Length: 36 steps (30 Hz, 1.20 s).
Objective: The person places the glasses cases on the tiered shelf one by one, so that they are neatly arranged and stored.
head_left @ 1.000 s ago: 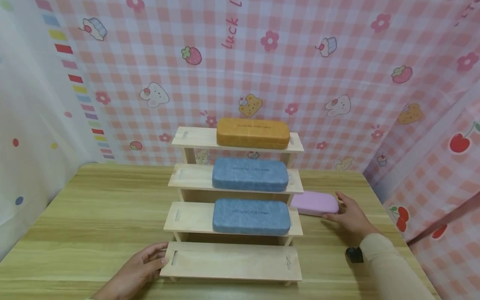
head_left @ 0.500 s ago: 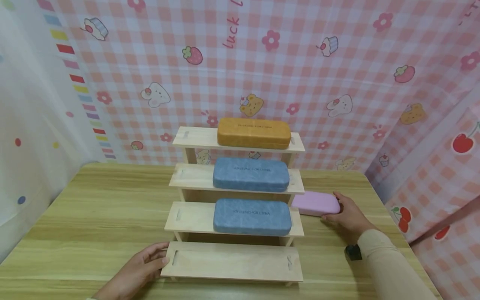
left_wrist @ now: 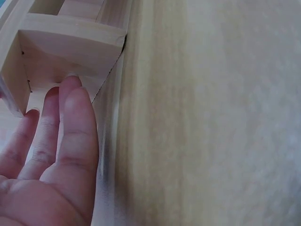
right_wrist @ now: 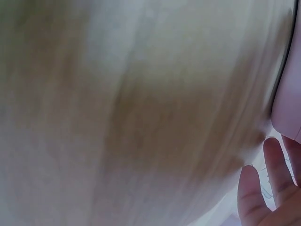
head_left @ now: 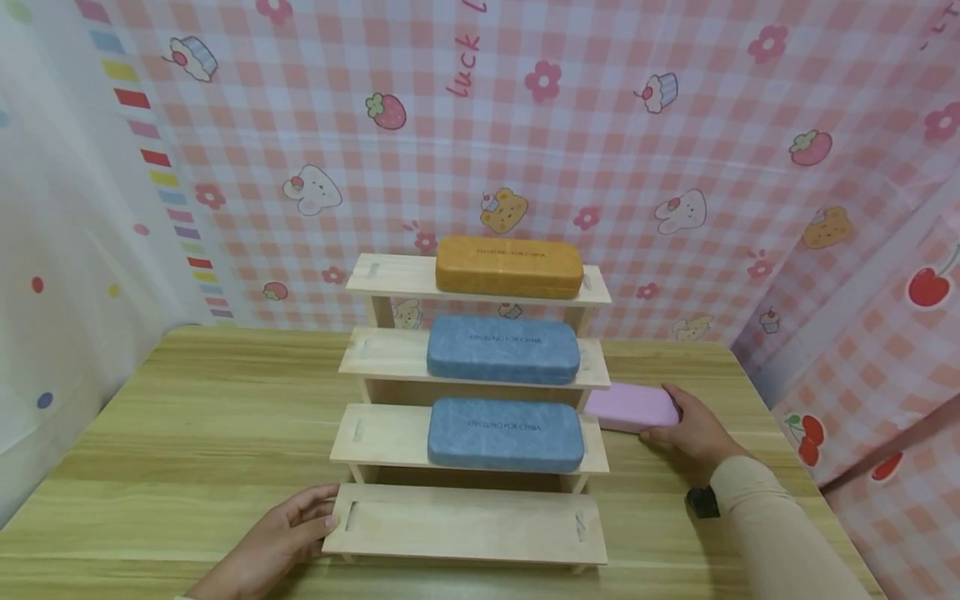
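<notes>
A light wooden stepped display stand [head_left: 465,525] stands in the middle of the table. At its lowest step, my left hand [head_left: 281,533] grips the left end, thumb at the upper edge and fingers reaching beneath, as the left wrist view shows. My right hand [head_left: 697,429] holds the right end of a pink glasses case [head_left: 633,406] between thumb and fingers. The case lies on the table to the right of the stand, its left end hidden behind it. On the steps are an orange glasses case [head_left: 510,267] at the top and two blue glasses cases [head_left: 504,348] below.
Beneath the right sleeve [head_left: 772,517] shows a small black object [head_left: 703,502]. A pink checked cloth [head_left: 420,167] hangs behind the wood-grain table [head_left: 187,433] and along its right side. At the left hangs a white dotted cloth [head_left: 75,250].
My right hand has moved slightly left and come closer round the end of the pink glasses case. The left hand and the stand have stayed put; the head view has shifted slightly.
</notes>
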### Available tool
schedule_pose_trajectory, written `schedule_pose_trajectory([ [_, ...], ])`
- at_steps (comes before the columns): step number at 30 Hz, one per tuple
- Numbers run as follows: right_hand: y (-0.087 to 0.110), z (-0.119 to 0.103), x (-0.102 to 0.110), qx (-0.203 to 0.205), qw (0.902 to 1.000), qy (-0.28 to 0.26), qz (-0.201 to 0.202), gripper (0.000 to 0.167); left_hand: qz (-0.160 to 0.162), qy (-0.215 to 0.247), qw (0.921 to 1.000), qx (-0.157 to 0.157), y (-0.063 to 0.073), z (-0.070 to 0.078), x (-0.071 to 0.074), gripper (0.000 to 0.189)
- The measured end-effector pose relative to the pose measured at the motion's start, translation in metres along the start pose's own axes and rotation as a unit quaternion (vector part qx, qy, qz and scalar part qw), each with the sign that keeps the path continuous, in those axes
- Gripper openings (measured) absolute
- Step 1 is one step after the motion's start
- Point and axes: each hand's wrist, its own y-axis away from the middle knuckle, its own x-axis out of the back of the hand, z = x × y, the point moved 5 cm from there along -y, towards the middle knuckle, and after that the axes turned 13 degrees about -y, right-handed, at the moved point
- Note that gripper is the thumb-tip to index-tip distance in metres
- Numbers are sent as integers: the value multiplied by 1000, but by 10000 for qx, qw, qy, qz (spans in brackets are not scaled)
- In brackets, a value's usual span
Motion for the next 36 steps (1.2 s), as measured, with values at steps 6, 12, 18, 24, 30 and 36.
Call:
schedule_pose_trajectory([
  [6,1,0,0,-13,9999,10,141,93,48,-60,10000,24,0,0,0,67],
  [12,7,-5,3,-24,9992,-264,290,93,6,-51,10000,45,0,1,0,67],
  [18,12,-9,4,-131,9988,-320,346,96,5,-33,10000,39,1,0,0,68],
  [24,20,-10,9,-335,9976,-413,439,101,3,25,10000,-35,0,0,0,68],
  [30,30,-6,14,-197,9961,-552,655,95,43,11,10000,-7,0,0,-1,68],
  [36,43,-3,19,-21,9952,-604,775,93,69,-36,10000,-5,0,1,-1,68],
])
